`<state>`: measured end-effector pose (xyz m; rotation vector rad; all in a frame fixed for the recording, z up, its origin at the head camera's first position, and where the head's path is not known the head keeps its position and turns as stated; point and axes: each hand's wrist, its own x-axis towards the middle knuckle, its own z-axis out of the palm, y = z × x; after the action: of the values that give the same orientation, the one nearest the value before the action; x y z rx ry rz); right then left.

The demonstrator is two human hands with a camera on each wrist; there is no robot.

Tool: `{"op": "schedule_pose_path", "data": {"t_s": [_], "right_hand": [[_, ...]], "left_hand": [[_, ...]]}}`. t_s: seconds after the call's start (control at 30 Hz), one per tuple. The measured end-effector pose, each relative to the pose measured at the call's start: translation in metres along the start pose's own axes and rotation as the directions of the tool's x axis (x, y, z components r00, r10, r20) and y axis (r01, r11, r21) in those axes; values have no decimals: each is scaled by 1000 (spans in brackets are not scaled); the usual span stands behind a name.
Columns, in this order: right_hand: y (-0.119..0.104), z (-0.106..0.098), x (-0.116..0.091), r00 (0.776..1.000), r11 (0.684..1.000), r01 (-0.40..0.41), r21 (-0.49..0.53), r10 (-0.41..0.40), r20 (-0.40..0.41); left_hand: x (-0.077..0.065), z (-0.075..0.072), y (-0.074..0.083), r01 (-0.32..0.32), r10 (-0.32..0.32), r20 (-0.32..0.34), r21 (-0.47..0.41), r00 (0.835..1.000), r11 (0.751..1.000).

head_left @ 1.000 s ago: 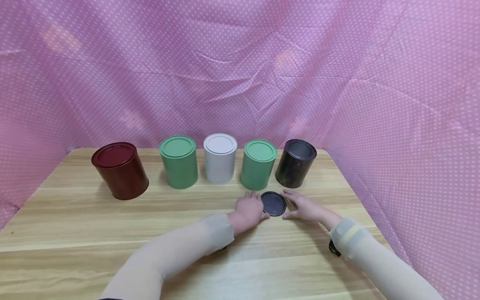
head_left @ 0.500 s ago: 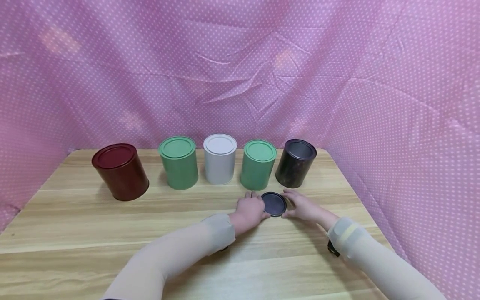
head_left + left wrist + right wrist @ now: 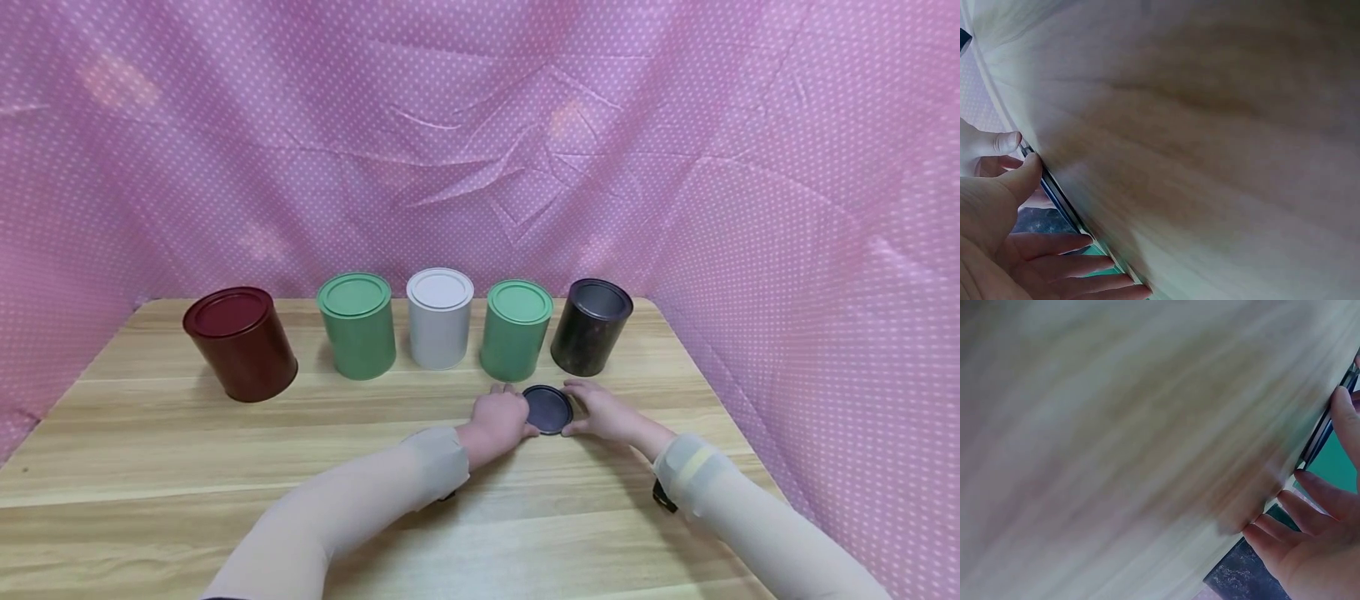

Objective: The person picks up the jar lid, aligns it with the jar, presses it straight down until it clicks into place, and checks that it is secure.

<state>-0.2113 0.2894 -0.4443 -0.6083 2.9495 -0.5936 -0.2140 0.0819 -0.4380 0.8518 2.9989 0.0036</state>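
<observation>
A black round can lid (image 3: 548, 410) lies flat on the wooden table between my two hands. My left hand (image 3: 498, 417) holds it at the left edge; the left wrist view shows its thumb at the lid's rim (image 3: 1060, 199) and the other fingers low against the table. On the opposite side, my right hand (image 3: 607, 414) grips the edge between thumb and index finger, its remaining fingertips close to the tabletop in the right wrist view. Just behind the lid stand a black can (image 3: 588, 333) with a dark recessed top and a green can (image 3: 513, 337).
A white can (image 3: 439, 325), a second green can (image 3: 360, 333) and a dark red can (image 3: 247, 350) continue the row to the left on the table (image 3: 525, 533). Pink dotted cloth (image 3: 465, 125) hangs behind and at both sides.
My right hand has moved slightly left, its thumb and fingers closing in on the lid's edge. The left hand and the cans have hardly changed.
</observation>
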Motion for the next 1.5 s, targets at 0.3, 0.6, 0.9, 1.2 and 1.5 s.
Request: {"op": "schedule_pose_path", "data": {"t_s": [0.3, 0.6, 0.9, 1.2, 1.5], "right_hand": [[0, 0, 0, 1000, 1000, 0, -7, 0, -3], [-1, 2, -2, 1000, 1000, 21, -21, -21, -14], [-1, 0, -5, 1000, 1000, 21, -7, -21, -13], [-2, -2, -7, 1000, 998, -21, 59, 21, -5], [-1, -5, -13, 999, 994, -13, 104, 18, -44]], "left_hand": [[-1, -3, 0, 3, -3, -11, -24, 1000, 1000], [1, 0, 0, 14, -14, 1, -52, 1000, 999], [3, -1, -3, -12, 12, 0, -96, 1000, 995], [4, -6, -6, 0, 1, 4, -178, 1000, 984], [3, -7, -8, -21, 10, -46, -239, 999, 971]]}}
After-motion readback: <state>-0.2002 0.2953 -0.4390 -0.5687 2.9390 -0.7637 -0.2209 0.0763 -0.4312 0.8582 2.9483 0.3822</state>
